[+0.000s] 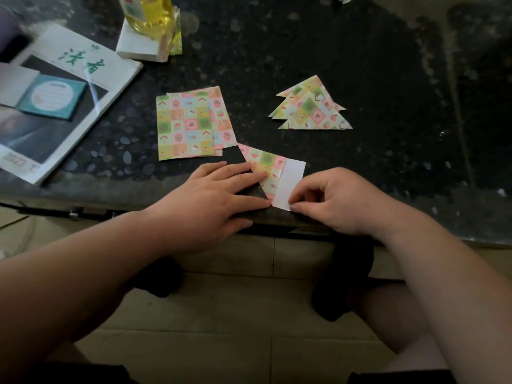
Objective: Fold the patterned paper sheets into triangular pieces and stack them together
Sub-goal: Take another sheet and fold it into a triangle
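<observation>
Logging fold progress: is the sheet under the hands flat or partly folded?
Partly folded. The sheet has one edge turned over, showing its white back; the right hand pinches that flap, the left hand presses the patterned part.

On the dark speckled table (pixel 304 51), a teal card (pixel 52 97) lies on a magazine (pixel 83 62) near a yellow-liquid bottle (pixel 151 15).

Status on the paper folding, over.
Left hand flat, pressing the sheet. Right hand pinches its white flap, mid-fold. Triangles stacked beyond, flat sheets beside them. Nothing in the way.
</observation>
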Demonstrator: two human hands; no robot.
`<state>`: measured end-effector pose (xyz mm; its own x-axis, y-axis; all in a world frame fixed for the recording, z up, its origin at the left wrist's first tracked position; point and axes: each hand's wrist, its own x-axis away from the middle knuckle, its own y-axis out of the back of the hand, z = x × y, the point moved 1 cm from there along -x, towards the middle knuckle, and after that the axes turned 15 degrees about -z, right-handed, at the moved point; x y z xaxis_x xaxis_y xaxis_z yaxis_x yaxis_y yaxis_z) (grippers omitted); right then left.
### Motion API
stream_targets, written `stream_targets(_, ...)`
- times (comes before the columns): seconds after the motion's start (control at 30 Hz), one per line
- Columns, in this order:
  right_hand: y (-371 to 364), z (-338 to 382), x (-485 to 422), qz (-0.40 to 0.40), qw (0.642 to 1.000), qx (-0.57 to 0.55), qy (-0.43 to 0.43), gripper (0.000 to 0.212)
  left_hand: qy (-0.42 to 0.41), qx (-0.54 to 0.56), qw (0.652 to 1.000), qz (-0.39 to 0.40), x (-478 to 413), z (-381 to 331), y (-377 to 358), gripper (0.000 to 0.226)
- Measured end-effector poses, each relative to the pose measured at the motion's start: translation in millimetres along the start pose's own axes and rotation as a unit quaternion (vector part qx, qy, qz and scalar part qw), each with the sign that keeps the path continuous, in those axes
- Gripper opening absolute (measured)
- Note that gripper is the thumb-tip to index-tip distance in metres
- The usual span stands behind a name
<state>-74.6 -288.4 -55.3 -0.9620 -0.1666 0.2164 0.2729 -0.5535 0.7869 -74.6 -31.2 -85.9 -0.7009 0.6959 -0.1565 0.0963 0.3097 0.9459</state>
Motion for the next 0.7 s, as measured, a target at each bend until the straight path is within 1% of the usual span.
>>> stream_targets(0.1,3,-1,0,0.012,1.000,0.007,0.007,0.014,0.003,0.004,1.000,0.004,0,-1,1,0.049)
stream_targets(0.17,5,-1,2,0.015,1.000,0.020,0.018,0.013,0.013,0.014,1.000,0.009,1,-3,2,0.049)
stream_targets(0.23,6,0,3,0.010,0.998,0.039,0.050,0.009,0.024,0.026,0.999,0.011,1,-4,3,0.048)
stream_targets(0.3,5,2,4,0.010,0.994,0.060,0.086,0.008,0.034,0.036,0.999,0.009,0,-6,3,0.048)
stream_targets(0.47,8,10,8,-0.004,0.982,0.119,0.145,0.020,0.065,0.038,0.997,-0.015,-7,-15,6,0.052)
stream_targets(0.53,8,14,10,-0.004,0.977,0.147,0.157,0.024,0.079,0.033,0.996,-0.015,-10,-18,6,0.048)
stream_targets(0.63,8,20,12,-0.010,0.967,0.186,0.174,0.026,0.101,0.045,0.993,-0.042,-14,-19,7,0.037)
stream_targets(0.7,8,26,14,0.002,0.959,0.220,0.176,0.028,0.125,0.055,0.990,-0.042,-17,-20,8,0.032)
